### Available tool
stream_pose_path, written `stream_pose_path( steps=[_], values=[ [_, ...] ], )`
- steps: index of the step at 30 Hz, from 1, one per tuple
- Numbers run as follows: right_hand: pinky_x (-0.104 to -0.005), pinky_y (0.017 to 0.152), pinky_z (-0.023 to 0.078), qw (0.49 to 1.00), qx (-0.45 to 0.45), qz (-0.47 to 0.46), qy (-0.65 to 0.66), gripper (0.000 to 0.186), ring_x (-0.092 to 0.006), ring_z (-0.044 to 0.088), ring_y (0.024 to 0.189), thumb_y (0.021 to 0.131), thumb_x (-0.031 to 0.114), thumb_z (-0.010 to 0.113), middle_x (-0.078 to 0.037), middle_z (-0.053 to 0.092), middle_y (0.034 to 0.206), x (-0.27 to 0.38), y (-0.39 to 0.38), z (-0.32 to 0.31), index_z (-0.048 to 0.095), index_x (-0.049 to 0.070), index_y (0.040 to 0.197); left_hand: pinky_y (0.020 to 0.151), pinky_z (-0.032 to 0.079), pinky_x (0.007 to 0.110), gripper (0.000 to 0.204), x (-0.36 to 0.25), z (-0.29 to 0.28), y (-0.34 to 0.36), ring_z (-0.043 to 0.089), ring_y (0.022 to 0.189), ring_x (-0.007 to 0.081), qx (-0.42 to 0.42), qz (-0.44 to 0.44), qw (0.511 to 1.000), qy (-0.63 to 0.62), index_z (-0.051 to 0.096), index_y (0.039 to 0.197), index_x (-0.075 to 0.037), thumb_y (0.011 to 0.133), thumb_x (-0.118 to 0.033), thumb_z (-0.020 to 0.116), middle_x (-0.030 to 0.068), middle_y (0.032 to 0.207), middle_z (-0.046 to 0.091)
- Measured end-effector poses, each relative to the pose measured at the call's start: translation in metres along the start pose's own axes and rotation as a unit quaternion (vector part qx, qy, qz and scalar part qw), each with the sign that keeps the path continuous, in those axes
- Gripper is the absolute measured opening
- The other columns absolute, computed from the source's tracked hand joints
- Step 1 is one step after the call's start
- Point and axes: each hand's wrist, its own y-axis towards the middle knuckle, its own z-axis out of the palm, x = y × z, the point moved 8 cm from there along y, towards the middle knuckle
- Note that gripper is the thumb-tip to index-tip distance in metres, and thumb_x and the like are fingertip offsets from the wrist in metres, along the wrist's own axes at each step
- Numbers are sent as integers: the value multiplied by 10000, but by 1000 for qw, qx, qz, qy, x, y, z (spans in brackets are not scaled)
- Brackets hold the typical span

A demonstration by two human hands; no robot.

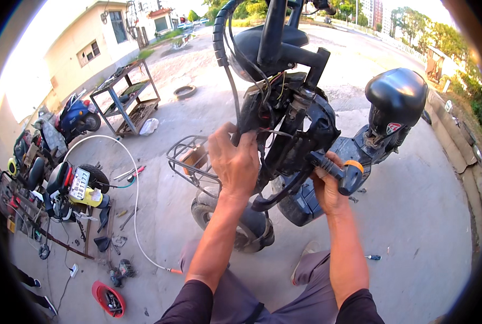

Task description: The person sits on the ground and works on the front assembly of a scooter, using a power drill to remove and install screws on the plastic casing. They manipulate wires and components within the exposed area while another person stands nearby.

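In front of me stands a black electric scooter [295,129], its front cover off and loose wires [268,110] hanging out below the handlebar stem. My left hand [233,159] is closed at the left side of the opened front, fingers curled against a black part; what they pinch is hidden. On the right, my right hand [328,186] is wrapped around a black tool-like piece with an orange ring [352,175], held beside the scooter's front. The scooter's front wheel [204,210] lies below my left forearm.
A black scooter seat [395,97] rises at the right. At the left are a metal rack [127,102], a parked motorbike [76,186], a white hose [136,210], scattered tools and a red bowl [101,297] with small parts. A screwdriver [373,257] lies right of my legs.
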Motion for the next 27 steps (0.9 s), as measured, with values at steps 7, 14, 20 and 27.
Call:
stream_pose_path(
  steps=[7,14,20,27],
  values=[
    [-407,1108,601,997,-60,20,-35,350,-209,747,1179,1061,41,790,-43,763,1263,-25,6,9,692,57,1396,951,539,469,406,12,14,3,612,1176,355,-39,3,999,-31,814,1192,-133,834,44,880,178,1434,534],
    [-395,1081,607,991,-118,-4,-63,349,-197,743,1163,1051,49,801,-54,764,1248,-29,10,11,725,29,1391,941,563,467,508,22,21,-1,637,1196,333,-57,95,994,-19,836,1250,-198,815,62,863,179,1523,548],
    [-337,979,571,983,-132,-9,-124,332,-152,710,1048,1001,30,861,-25,770,1139,-23,9,32,785,18,1324,1005,565,475,407,35,21,8,643,1282,373,32,11,981,-190,850,1220,-167,856,14,881,217,1552,589],
    [-297,819,474,991,-132,-5,-39,299,-106,597,886,974,41,893,25,714,1024,-42,14,49,814,35,1261,1178,509,452,322,60,-9,0,626,1393,328,135,-116,917,-357,838,1226,-53,929,54,770,178,1489,640]
  ],
)
